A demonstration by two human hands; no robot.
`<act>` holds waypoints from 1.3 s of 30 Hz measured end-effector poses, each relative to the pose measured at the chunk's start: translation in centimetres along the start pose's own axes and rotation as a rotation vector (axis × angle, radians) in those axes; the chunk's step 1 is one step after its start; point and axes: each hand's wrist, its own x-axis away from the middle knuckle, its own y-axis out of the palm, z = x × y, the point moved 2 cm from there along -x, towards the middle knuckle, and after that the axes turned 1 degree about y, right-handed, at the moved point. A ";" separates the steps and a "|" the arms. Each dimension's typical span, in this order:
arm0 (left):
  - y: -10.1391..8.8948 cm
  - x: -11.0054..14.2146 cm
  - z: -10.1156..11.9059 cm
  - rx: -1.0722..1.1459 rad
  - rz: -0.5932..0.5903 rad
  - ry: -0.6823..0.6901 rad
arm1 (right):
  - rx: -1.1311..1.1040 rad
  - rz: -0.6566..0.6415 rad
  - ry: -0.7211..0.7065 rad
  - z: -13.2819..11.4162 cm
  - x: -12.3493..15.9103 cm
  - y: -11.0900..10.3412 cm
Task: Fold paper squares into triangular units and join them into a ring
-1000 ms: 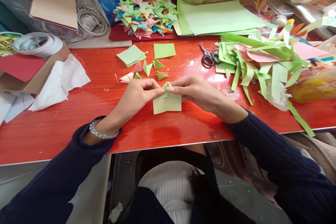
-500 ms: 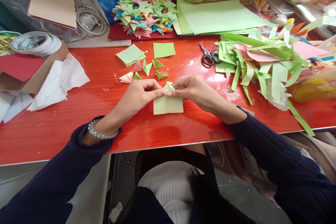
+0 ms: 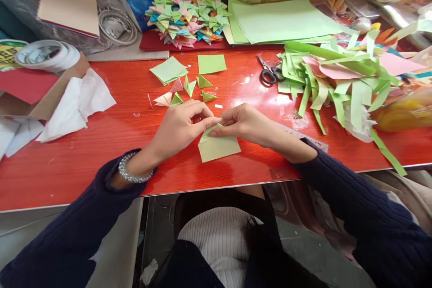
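A pale green paper square (image 3: 219, 147) lies near the table's front edge, its far corners folded inward to a point. My left hand (image 3: 185, 121) pinches the paper near that tip from the left. From the other side my right hand (image 3: 243, 123) grips it too, thumb pressed on the folded flap and fingertips touching the peak. Just beyond my hands sit small folded green triangles (image 3: 204, 82), pink folded pieces (image 3: 164, 99), a stack of light green squares (image 3: 168, 70) and a brighter green square (image 3: 212, 64).
Black-handled scissors (image 3: 269, 74) lie right of centre beside a heap of green paper strips (image 3: 337, 72). Folded-paper wreaths (image 3: 189, 20) and large green sheets (image 3: 286, 20) stand at the back. Tape rolls (image 3: 45, 56) and white tissue (image 3: 79, 99) are at left.
The paper has come slightly nearer to me and turned a little. My right hand has shifted down, its thumb now on the folded flap. A white scrap beyond my fingers shows fully.
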 end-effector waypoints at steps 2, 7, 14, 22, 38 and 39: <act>0.1 0.1 -0.1 0.035 0.005 -0.030 | 0.004 -0.009 -0.001 0.0 0.0 0.1; -0.3 0.0 -0.4 0.148 0.117 -0.120 | -0.078 0.020 0.022 -0.3 0.0 -0.6; -0.8 -0.2 -0.4 0.254 0.234 -0.142 | -0.309 0.251 -0.018 -0.8 0.3 -1.6; 0.2 -0.1 -0.6 0.443 0.018 -0.231 | -0.413 0.214 -0.070 -0.6 0.3 -1.5; 0.8 -0.2 -0.8 0.545 0.151 -0.215 | -0.404 0.175 0.008 -0.6 0.2 -0.8; 0.8 -0.2 -0.8 0.547 0.134 -0.220 | -0.386 0.183 0.009 -0.6 0.2 -0.8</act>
